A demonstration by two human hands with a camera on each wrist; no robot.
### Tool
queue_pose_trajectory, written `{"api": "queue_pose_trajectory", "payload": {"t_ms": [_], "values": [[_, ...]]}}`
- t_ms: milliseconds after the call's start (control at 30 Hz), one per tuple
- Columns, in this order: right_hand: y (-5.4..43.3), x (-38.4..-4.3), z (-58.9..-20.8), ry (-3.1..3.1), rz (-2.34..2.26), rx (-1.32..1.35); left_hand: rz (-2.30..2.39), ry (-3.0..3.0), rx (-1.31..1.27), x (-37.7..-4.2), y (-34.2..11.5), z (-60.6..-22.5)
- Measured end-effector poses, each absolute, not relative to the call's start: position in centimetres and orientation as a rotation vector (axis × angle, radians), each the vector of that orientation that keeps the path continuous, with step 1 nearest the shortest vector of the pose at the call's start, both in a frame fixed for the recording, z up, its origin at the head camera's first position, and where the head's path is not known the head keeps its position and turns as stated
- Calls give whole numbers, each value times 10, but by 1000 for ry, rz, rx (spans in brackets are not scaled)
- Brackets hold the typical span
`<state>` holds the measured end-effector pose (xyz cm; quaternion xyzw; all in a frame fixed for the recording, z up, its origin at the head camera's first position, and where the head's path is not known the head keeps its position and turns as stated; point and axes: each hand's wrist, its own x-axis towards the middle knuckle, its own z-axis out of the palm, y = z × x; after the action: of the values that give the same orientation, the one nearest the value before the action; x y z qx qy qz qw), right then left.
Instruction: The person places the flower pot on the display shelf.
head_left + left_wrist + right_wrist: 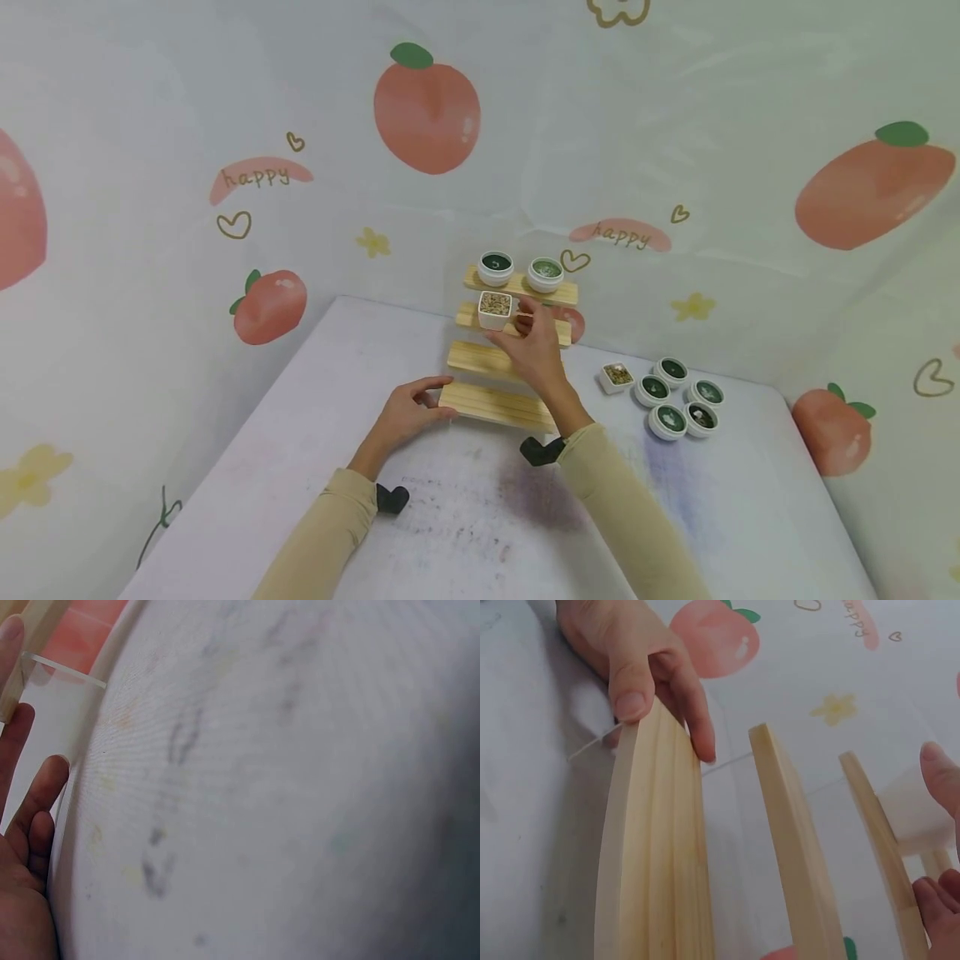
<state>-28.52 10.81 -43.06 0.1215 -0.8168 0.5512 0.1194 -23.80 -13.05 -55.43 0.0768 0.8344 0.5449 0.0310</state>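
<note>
A tiered wooden display stand [480, 360] stands against the back wall, its several boards on clear side supports. My left hand [406, 414] grips the left end of the lowest board, thumb on the front edge and fingers behind. At the second board from the top, my right hand [536, 343] holds a square white pot [495, 310] filled with brown-speckled bits, thumb in front and fingers at its right. Only part of that pot's side [913, 814] shows in the right wrist view. Two round white pots with green tops, one dark [496, 268] and one lighter [546, 273], sit on the top board.
Right of the stand, another square white pot [617, 377] and several round white pots [667, 422] with dark or green contents cluster on the white table [465, 533]. A peach-printed cloth [525, 167] forms the wall behind. Black straps hang near both wrists.
</note>
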Motion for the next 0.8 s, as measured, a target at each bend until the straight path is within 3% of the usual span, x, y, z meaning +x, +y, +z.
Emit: {"api": "queue_pose_trajectory", "payload": {"t_ms": [433, 800], "values": [[152, -266, -436, -2415, 1452, 487, 1665, 2588, 247, -241, -133, -557], [199, -247, -439, -2454, 1298, 414, 1681, 2583, 249, -239, -130, -555]]}}
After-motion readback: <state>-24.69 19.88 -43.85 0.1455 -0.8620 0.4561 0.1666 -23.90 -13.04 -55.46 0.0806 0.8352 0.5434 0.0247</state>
